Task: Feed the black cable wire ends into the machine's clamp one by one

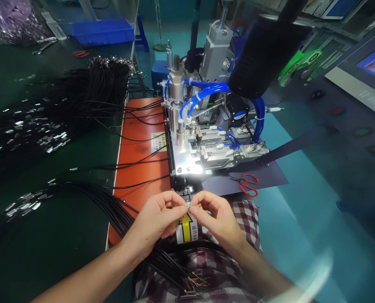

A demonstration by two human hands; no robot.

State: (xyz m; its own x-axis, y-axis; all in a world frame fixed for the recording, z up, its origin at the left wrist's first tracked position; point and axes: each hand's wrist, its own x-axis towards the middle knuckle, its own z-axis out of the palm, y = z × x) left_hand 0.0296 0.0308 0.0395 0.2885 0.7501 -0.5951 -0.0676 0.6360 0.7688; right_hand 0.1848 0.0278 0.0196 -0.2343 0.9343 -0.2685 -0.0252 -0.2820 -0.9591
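Checked cloth (217, 273), nearest, lay under a black cable bundle (166, 259) with bared ends. Left hand (159, 214) and right hand (217, 215): fingertips of both pinched a thin greenish strand (189, 206), mostly hidden, near the far edge of a yellow-arrow label (186, 231). Far: metal machine (187, 155), blue tubes (211, 89). Right: red-handled scissors (241, 182). Left: black cables (105, 86) lay heaped.

Blue bin (103, 33) is set at far left | wrench (44, 47) is laid to its left | red-handled scissors (244, 181) are laid with handles spread
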